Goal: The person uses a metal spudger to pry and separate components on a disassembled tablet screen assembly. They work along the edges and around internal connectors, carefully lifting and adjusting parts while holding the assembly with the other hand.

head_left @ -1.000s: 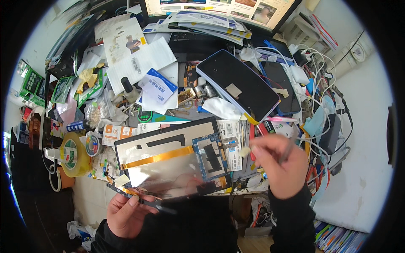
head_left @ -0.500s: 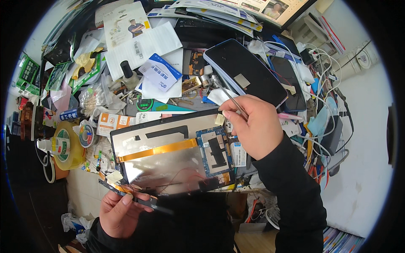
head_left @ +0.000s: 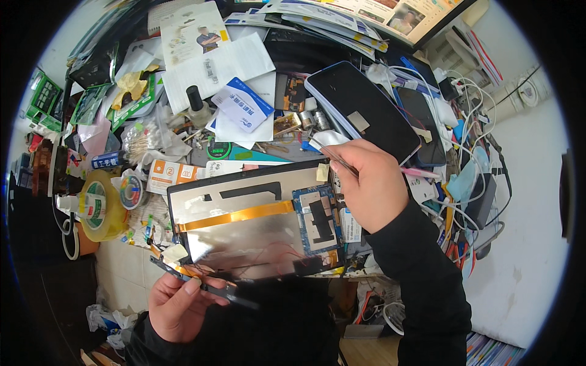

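An opened tablet [head_left: 235, 244] lies tilted at the bench's near edge, its silvery inside facing up. A wide orange ribbon cable [head_left: 238, 216] crosses it to a blue circuit board [head_left: 299, 213] at its right end. Closed around metal tweezers [head_left: 345, 163], my right hand [head_left: 377, 186] is over the tablet's upper right corner, near a piece of pale tape [head_left: 321, 172]. My left hand [head_left: 178, 308] pinches a narrow black strip [head_left: 221, 291] below the tablet's lower left corner. Another pale tape piece [head_left: 176, 252] and thin wires are beside the strip.
Behind the tablet lie a blue-white card [head_left: 244, 105], a dark bottle cap [head_left: 194, 96] and a large phone [head_left: 363, 110]. A yellow tape roll [head_left: 101, 222] and a solder spool [head_left: 132, 190] stand left. White cables [head_left: 467, 122] tangle at right.
The view has shifted slightly, so the bench items appear farther right. The tweezers lie at a flatter angle, and my right hand is a little closer to the tablet's corner. Both grips stay the same.
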Motion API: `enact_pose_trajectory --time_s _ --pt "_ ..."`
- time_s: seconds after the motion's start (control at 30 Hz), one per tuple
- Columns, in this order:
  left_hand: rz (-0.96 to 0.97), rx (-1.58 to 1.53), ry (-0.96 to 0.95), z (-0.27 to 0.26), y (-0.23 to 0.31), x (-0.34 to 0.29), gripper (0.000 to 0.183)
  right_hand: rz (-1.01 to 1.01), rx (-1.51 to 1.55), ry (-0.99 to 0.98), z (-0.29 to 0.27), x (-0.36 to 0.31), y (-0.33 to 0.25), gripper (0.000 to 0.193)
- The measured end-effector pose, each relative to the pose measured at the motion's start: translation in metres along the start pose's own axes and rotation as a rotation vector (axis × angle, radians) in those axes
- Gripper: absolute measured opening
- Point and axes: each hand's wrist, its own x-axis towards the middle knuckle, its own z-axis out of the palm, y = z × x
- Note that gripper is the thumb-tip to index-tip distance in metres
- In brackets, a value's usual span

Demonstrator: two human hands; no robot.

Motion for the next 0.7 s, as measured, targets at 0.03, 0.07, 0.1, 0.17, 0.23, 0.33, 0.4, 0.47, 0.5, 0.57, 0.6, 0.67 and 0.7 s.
enact_pose_trajectory --time_s 0.03,0.07,0.1,0.17,0.23,0.33,0.4,0.47,0.5,0.57,0.6,0.67,0.7 --pt "-0.007 -0.002 -0.012 0.000 0.000 0.000 0.019 0.000 -0.008 0.010 0.000 -0.001 0.000 0.018" --pt "-0.009 -0.008 -0.022 0.000 0.000 0.001 0.020 0.000 -0.015 0.019 0.000 -0.003 -0.001 0.019" --pt "-0.009 -0.013 -0.030 0.000 0.001 0.002 0.020 0.023 0.017 0.025 -0.001 -0.005 -0.003 0.019" --pt "-0.023 -0.024 -0.023 0.000 0.001 0.004 0.022 -0.001 0.058 0.041 -0.007 -0.011 -0.009 0.020" --pt "-0.029 -0.031 0.001 0.001 0.003 0.004 0.024 0.013 0.132 0.019 -0.016 -0.020 -0.020 0.021" --pt "-0.049 -0.061 0.002 0.003 0.004 0.005 0.024 0.257 0.358 -0.064 -0.027 -0.045 -0.043 0.023" --pt "-0.046 -0.063 0.006 0.007 0.005 0.006 0.024 0.393 0.461 -0.154 -0.031 -0.061 -0.056 0.022" --pt "-0.054 -0.078 0.000 0.012 0.005 0.007 0.025 0.536 0.570 -0.244 -0.032 -0.073 -0.065 0.022" --pt "-0.059 -0.089 -0.003 0.015 0.005 0.009 0.025 0.536 0.661 -0.284 -0.031 -0.079 -0.070 0.024" --pt "-0.077 -0.092 -0.010 0.022 0.003 0.011 0.026 0.599 0.790 -0.401 -0.030 -0.085 -0.076 0.026" --pt "-0.091 -0.083 -0.010 0.026 0.002 0.011 0.026 0.624 0.849 -0.411 -0.027 -0.087 -0.079 0.026" --pt "-0.120 -0.074 -0.019 0.034 -0.001 0.013 0.028 0.634 0.897 -0.462 -0.023 -0.087 -0.081 0.026" --pt "-0.135 -0.072 -0.024 0.038 -0.002 0.014 0.029 0.623 0.884 -0.477 -0.022 -0.087 -0.082 0.024"
